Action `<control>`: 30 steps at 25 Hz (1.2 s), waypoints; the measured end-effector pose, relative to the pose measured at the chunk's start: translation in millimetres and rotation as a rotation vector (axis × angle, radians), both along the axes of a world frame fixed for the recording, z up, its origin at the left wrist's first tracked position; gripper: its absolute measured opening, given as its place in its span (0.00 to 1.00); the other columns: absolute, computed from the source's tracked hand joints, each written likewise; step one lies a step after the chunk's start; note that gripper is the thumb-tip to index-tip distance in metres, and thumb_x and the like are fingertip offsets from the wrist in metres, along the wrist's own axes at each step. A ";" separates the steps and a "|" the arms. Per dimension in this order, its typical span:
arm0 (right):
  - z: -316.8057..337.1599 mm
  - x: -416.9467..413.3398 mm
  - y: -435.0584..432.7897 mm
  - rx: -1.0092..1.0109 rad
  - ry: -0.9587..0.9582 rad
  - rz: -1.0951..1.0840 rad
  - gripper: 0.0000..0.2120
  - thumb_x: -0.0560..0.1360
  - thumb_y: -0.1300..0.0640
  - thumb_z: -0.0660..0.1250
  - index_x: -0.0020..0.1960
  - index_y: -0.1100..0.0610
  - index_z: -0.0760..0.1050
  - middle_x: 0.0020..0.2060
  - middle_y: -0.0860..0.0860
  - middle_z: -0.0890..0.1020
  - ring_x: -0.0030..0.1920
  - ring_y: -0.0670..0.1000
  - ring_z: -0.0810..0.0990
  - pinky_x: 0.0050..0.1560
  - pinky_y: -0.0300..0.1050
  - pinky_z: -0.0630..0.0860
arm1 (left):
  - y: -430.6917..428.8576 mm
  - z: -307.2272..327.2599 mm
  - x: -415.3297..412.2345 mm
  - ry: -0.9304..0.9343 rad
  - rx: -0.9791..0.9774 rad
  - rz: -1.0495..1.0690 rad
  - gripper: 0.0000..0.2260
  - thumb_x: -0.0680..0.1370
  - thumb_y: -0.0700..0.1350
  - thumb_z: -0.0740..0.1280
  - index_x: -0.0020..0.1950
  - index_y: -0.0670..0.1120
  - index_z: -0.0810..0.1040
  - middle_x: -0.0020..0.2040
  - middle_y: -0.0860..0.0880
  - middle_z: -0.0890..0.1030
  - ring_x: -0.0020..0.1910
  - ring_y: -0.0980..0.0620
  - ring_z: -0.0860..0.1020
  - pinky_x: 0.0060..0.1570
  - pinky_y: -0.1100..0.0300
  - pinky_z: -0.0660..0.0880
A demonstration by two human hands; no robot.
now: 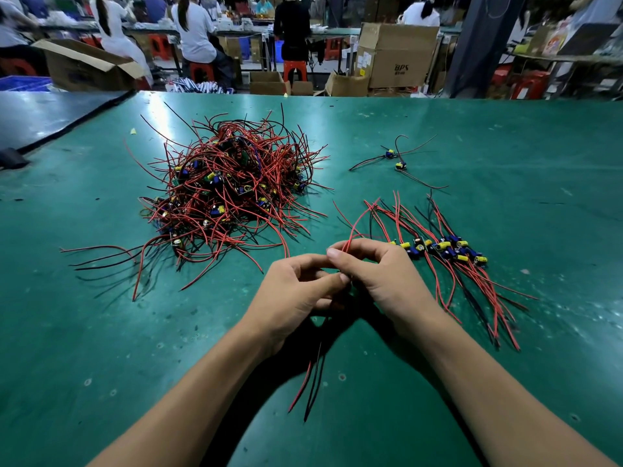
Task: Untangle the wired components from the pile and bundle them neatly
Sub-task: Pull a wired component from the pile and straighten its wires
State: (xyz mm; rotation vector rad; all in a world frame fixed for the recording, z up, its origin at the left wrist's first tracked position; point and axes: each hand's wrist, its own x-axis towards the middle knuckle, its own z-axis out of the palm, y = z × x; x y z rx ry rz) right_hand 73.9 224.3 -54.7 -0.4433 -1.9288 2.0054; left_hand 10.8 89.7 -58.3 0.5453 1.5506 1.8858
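Table [505,146] check, work in progress. Both hands are meeting near the front, centre.

- **Grip:** The right hand [381,274] is pinching red wire under curled fingers. The left hand [293,294] is curling in beside it, thumb tip pressing at the same spot. Both grips are holding one wired piece [350,238].
- **Held piece:** Red wires are rising above the right fingers, and red and black tails are trailing toward us btwn the wrists. Its small board is hiding under the fingers, so we cannot confirm its position.
- **Stock:** The big tangled pile [229,193] is lying left of centre, apart from the hands. A sorted row [445,254] is lying just beside the right hand, parts lined up, wires fanning both ways. Two loose pieces [394,160] are lying farther back.

Handling, our judgement:
- Pieces are looking v. light.
- Wires are looking thin, limp and a bit springy, prob. snagging on neighbours.
- Joints at the board are likely the weak pt, so we are advising a hold at or close to the board, not tugging at wire ends.
- Insulation is looking smooth, poss. slippery, so we are advising a firm pinch.
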 end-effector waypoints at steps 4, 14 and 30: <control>5.4 1.3 7.1 0.080 -0.052 0.004 0.05 0.76 0.56 0.73 0.47 0.58 0.84 0.28 0.46 0.79 0.27 0.42 0.71 0.30 0.35 0.72 | -0.1 0.7 0.1 -0.038 -0.007 -0.036 0.06 0.75 0.34 0.69 0.46 0.42 0.85 0.41 0.43 0.84 0.34 0.48 0.82 0.37 0.58 0.81; 8.0 3.2 4.2 -0.191 -0.052 0.184 0.11 0.70 0.52 0.74 0.48 0.58 0.85 0.39 0.56 0.84 0.35 0.51 0.80 0.36 0.44 0.78 | -0.4 4.7 -2.9 -0.091 -0.019 -0.057 0.03 0.77 0.36 0.68 0.44 0.40 0.79 0.40 0.39 0.81 0.37 0.41 0.84 0.36 0.56 0.81; 0.0 -4.0 13.3 0.294 0.034 -0.175 0.07 0.76 0.54 0.73 0.44 0.57 0.83 0.23 0.41 0.76 0.23 0.39 0.71 0.27 0.29 0.65 | -1.6 10.0 2.0 -0.031 -0.040 -0.074 0.05 0.78 0.35 0.66 0.41 0.39 0.76 0.33 0.42 0.80 0.32 0.44 0.81 0.31 0.60 0.78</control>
